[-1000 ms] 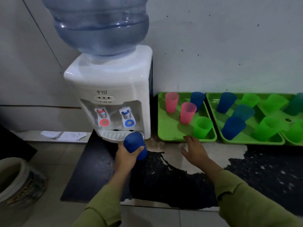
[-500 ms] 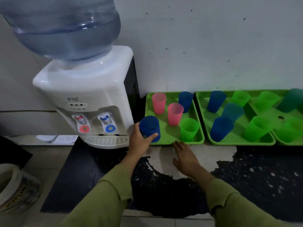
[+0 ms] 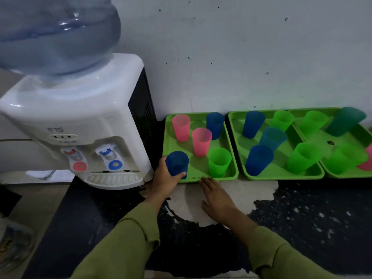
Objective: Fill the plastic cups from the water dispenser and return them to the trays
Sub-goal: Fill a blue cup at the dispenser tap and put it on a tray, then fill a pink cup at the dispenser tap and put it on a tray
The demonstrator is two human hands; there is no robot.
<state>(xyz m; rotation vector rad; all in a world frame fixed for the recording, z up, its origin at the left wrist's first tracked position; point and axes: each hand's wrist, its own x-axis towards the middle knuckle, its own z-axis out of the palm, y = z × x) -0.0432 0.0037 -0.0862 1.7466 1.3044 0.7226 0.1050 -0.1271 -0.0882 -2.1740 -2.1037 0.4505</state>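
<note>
While our left hand (image 3: 164, 182) curls its fingers and thumb round the dark blue cup (image 3: 177, 164), that cup stands upright in the near left corner of the leftmost green tray (image 3: 171, 146), just beside the white water dispenser (image 3: 80, 109). Our right hand (image 3: 218, 198) lies flat on the pale worn patch of the dark surface, its fingers straight, fingertips at the tray's front rim, holding nothing. Behind the held cup we see two pink cups (image 3: 202, 141), another blue cup (image 3: 215, 124) and a green cup (image 3: 219, 162) in the same tray, with further cups in two more trays (image 3: 279, 168) to the right
</note>
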